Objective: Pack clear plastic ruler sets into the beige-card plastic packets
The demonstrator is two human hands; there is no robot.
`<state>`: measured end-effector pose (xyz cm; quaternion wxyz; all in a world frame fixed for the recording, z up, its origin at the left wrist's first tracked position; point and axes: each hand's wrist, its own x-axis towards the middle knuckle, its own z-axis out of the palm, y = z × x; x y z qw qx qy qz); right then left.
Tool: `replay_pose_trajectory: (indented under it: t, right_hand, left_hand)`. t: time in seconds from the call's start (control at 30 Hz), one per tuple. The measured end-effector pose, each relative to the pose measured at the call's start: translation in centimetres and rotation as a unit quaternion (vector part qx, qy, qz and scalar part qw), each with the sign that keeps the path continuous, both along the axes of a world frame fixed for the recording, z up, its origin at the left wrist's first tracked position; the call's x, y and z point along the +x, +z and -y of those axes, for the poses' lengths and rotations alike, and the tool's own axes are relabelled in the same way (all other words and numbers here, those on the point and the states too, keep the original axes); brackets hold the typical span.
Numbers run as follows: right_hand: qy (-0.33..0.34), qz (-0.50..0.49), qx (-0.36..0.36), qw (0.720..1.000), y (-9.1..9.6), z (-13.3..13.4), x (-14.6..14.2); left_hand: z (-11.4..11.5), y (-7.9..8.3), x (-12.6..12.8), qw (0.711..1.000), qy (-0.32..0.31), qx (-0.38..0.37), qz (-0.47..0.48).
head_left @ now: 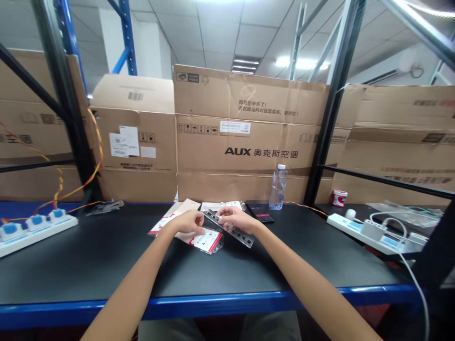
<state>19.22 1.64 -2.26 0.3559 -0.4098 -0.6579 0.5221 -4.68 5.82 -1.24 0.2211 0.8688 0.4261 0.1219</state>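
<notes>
A narrow blister strip with dark cells [231,228] lies slanted across the middle of the black workbench [88,255]. My right hand [235,219] pinches its upper end between the thumb and fingers. My left hand [186,222] is just to the left, fingers pointing toward the strip, above a white and red card packet in a clear sleeve [205,240]. Whether those fingers grip anything is hidden. Further paper cards [179,215] lie under and behind my hands, partly covered.
A black phone [259,211] and a plastic water bottle [278,187] stand behind my right hand. White power strips with wires [35,230] [369,232] lie left and right. Steel rack uprights [334,104] and stacked cardboard boxes [245,128] close off the back.
</notes>
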Motion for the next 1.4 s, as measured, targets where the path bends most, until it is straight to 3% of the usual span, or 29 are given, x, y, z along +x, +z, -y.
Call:
replay_pose_trajectory:
  t: [0.23,0.6,1.13,1.4]
  right_hand:
    - [-0.023,0.082,0.053,0.995,-0.5,-0.8,0.4]
    - [-0.063,0.248,0.130,0.958,-1.5,-1.8,1.3]
    - [-0.062,0.196,0.129,0.970,-1.1,-1.7,1.0]
    - [-0.042,0.129,0.099,0.986,-0.5,-1.0,0.6]
  left_hand:
    - [-0.6,-0.3,-0.2,1.000,0.001,-0.016,0.022]
    - [-1.0,-0.7,-0.1,0.994,0.018,-0.068,0.085]
    - [0.3,0.1,0.2,0.996,0.035,-0.073,0.034]
    - [0.1,0.2,0.4,0.998,-0.016,-0.030,0.058]
